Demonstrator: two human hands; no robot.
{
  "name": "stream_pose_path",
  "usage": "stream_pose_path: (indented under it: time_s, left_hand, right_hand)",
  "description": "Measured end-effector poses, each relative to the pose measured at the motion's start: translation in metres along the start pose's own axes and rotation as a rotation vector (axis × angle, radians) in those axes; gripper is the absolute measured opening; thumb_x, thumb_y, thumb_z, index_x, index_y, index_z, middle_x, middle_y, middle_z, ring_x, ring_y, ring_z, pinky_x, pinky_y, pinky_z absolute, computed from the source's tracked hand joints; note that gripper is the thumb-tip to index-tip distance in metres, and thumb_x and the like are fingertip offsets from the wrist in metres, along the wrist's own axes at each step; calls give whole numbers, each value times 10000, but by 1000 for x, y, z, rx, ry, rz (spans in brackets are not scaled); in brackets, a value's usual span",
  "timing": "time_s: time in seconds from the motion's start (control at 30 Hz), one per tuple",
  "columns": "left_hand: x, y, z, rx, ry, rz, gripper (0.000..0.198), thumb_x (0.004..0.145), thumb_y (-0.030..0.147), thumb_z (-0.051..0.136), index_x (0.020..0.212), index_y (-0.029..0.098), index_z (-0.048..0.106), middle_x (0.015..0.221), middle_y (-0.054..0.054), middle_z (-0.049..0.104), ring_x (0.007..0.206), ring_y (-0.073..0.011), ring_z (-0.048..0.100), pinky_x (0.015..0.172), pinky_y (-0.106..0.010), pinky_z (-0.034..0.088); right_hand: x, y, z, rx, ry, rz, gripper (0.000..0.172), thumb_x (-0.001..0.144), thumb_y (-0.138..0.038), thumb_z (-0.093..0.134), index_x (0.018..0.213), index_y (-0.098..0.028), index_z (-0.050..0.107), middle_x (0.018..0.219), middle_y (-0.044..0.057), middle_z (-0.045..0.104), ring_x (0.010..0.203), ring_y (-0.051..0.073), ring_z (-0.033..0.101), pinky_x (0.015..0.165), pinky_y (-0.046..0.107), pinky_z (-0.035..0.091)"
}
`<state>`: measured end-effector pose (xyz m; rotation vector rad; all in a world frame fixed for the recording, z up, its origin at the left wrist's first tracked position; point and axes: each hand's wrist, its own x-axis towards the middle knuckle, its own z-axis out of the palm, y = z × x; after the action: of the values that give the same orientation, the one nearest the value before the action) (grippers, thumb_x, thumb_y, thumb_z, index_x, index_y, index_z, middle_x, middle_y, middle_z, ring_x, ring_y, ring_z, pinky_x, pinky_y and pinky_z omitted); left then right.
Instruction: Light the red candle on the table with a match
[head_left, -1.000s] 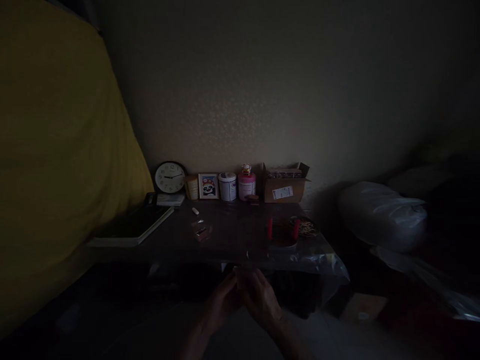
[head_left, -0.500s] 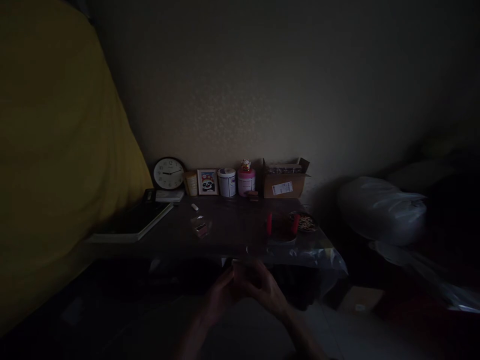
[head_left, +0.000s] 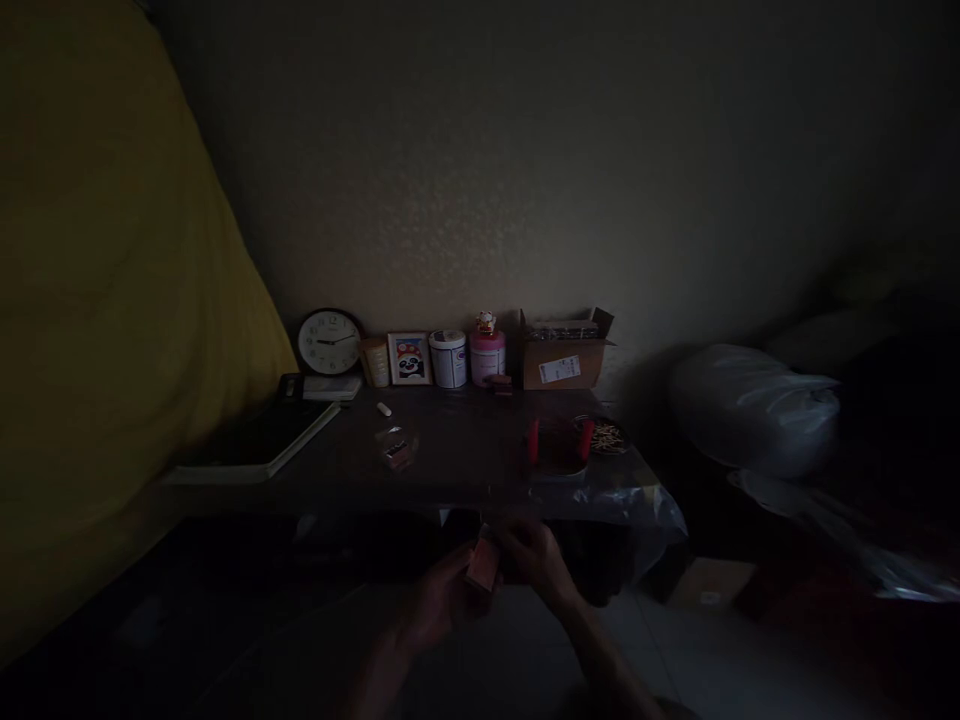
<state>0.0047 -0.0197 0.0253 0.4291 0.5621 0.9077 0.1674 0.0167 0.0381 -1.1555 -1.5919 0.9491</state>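
In the head view, low and in front of the table edge, my left hand [head_left: 442, 597] is closed around a small reddish matchbox [head_left: 482, 566], held tilted. Beside its upper end is my right hand [head_left: 538, 556], fingers drawn together in a pinch. What the pinch holds, if anything, is lost in the dark and blur. Two red candles [head_left: 533, 441] stand upright on the table beyond my hands. Next to them, a round dish holds many matchsticks [head_left: 606, 437]. A small packet [head_left: 397, 453] in clear plastic lies on the table to the left.
Along the wall stand a clock [head_left: 328, 341], a framed panda picture [head_left: 410, 360], a white tub [head_left: 448, 360], a pink tub [head_left: 487, 360] and an open carton [head_left: 561, 364]. A large book [head_left: 262, 450] lies left, by a yellow curtain [head_left: 127, 260]. A plastic bag [head_left: 754, 410] sits right.
The matchbox has tilted and come into clearer view in my left hand. My right hand has shifted to the upper right end of the box. The whole view moved slightly.
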Motion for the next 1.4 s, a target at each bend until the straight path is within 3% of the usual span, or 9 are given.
stream_pose_path:
  time_s: [0.33,0.63,0.8,1.03,1.4]
  left_hand:
    - [1,2,-2,-66,6,-27,275,783,215,549,1015,91,631,892,-92,708,744,-163,641,647,-241,453]
    - [6,-3,-6,214,125,40,227,766,243,523,893,129,672,763,-47,696,599,-114,579,505,-215,350]
    - [13,-10,-18,333,110,74,272,771,312,497,890,142,673,747,-63,696,515,-123,546,488,-241,307]
    - [15,-14,-24,446,104,132,276,779,313,478,803,130,684,673,-48,675,505,-117,509,483,-236,302]
    - [7,-12,-16,590,65,102,315,793,366,455,778,149,682,681,-57,668,517,-131,504,487,-242,315]
  right_hand:
    - [-2,-1,-7,-90,-47,-2,314,803,-422,503,761,-161,672,720,22,669,698,169,620,581,216,456]
    - [-3,3,-5,-307,-144,-25,189,804,-244,469,768,-191,646,676,0,660,607,129,621,527,189,431]
    - [-5,5,-4,-466,-175,-109,181,770,-143,473,771,-196,646,746,11,649,680,129,609,582,195,419]
    - [-7,8,-3,-688,-294,-288,203,787,-144,493,698,-215,661,770,15,616,708,129,573,619,205,405]
    - [-6,16,-1,-861,-375,-327,180,793,-131,490,718,-189,643,759,41,621,700,148,572,616,220,415]
